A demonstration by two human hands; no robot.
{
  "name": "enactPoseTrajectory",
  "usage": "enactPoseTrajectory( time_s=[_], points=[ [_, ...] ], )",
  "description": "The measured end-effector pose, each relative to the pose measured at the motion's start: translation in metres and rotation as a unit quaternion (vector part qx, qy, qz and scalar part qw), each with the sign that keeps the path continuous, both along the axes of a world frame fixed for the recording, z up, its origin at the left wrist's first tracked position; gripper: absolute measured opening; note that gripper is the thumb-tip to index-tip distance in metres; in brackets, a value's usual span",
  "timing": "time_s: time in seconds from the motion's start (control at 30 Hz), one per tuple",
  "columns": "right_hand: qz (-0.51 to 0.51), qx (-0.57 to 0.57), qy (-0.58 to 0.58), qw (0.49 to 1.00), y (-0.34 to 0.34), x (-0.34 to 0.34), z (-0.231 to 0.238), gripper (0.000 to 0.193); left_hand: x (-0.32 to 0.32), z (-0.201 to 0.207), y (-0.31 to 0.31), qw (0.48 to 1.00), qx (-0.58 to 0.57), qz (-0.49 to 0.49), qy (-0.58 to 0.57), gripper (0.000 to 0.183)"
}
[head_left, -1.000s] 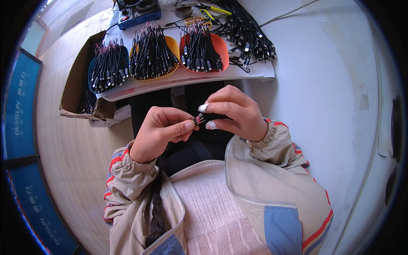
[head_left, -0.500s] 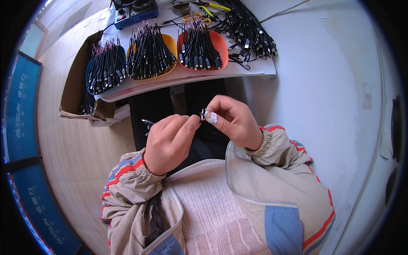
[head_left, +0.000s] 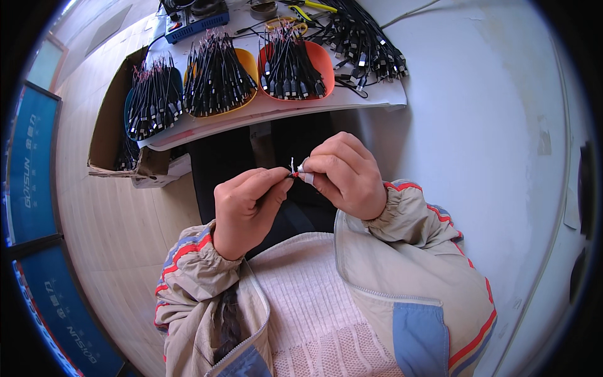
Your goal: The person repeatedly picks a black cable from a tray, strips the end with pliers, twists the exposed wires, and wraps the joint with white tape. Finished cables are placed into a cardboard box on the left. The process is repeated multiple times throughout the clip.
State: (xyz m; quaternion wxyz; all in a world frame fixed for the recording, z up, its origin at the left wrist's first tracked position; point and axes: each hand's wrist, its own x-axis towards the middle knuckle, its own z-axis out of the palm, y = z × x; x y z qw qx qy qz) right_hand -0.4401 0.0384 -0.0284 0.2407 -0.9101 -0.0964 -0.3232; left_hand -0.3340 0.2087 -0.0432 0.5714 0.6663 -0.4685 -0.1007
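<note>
My left hand (head_left: 248,207) pinches the stripped end of a black cable (head_left: 291,175) between thumb and forefinger, above my lap. Thin wires (head_left: 293,164), white and red, fan out from that end; the white one points up. Just to the right, my right hand (head_left: 347,173) has thumb and forefinger closed on the red wire's side, very near the left fingertips. White wrapping covers the right forefinger and thumb tips. The rest of the cable is hidden behind the left hand.
Ahead on a white table (head_left: 213,122), black cables fill a blue bowl (head_left: 179,80), a yellow bowl (head_left: 247,61) and an orange-red bowl (head_left: 323,63). More cables (head_left: 370,53), yellow-handled cutters (head_left: 300,14) and a blue electrical box (head_left: 198,28) lie behind. A cardboard box (head_left: 112,113) stands left.
The white wire now stands upright from the cable end. My right hand has shifted slightly up and its fingers have turned. The plug that showed left of my left hand is out of sight.
</note>
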Motion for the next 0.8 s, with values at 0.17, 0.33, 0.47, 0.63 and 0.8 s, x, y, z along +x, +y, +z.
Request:
enactPoseTrajectory(
  time_s=[0.17, 0.33, 0.47, 0.63, 0.8],
  points=[
    [0.057, 0.502, 0.328, 0.798, -0.002, -0.007, -0.002, 0.016, -0.007, -0.004, -0.003, 0.957, -0.032, 0.049, -0.286, 0.018],
    [0.095, 0.621, 0.348, 0.696, -0.002, -0.009, 0.002, 0.020, -0.004, -0.001, 0.002, 0.993, -0.022, 0.008, -0.113, 0.015],
    [0.044, 0.166, 0.118, 0.978, -0.006, -0.008, 0.006, 0.026, -0.001, 0.002, 0.003, 0.985, -0.005, -0.028, 0.172, 0.008],
    [0.046, 0.002, -0.017, 0.999, -0.007, 0.004, -0.001, 0.031, 0.000, 0.002, -0.001, 0.972, -0.002, -0.060, 0.229, 0.009],
    [0.048, 0.310, 0.187, 0.931, -0.001, -0.001, 0.002, 0.018, 0.000, -0.001, 0.000, 0.999, -0.007, -0.016, 0.032, 0.009]
  ],
)
